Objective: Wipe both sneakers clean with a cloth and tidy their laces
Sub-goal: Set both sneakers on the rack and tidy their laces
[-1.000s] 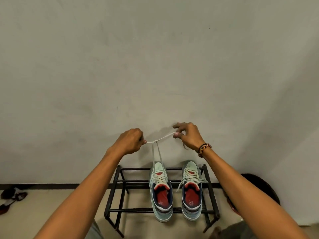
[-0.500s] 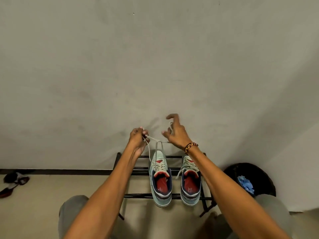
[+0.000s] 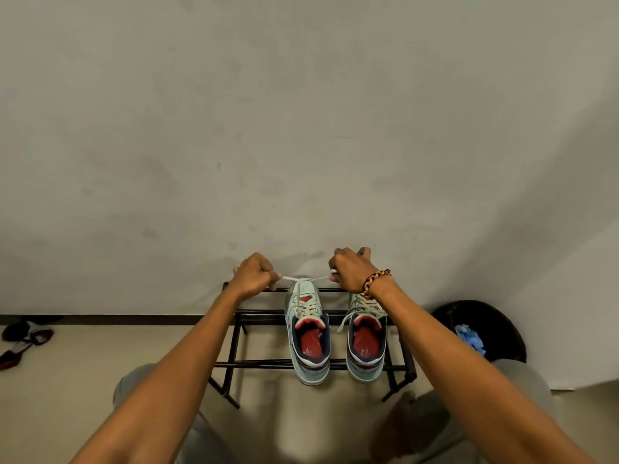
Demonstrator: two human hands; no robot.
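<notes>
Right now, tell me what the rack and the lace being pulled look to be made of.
Rack: likely metal, dark paint with a slight sheen; thin straight bars.
Lace: woven fabric, probably cotton or polyester, matte off-white; a flat band taut between the left hand and right hand, over the left sneaker.

This looks like a plain corner of a home, likely an entryway. A low black metal shoe rack stands against a bare, scuffed off-white wall with a dark skirting strip, on a pale tiled floor. Loose footwear lies at far left, and a dark round bin holding something blue sits to the right.
</notes>
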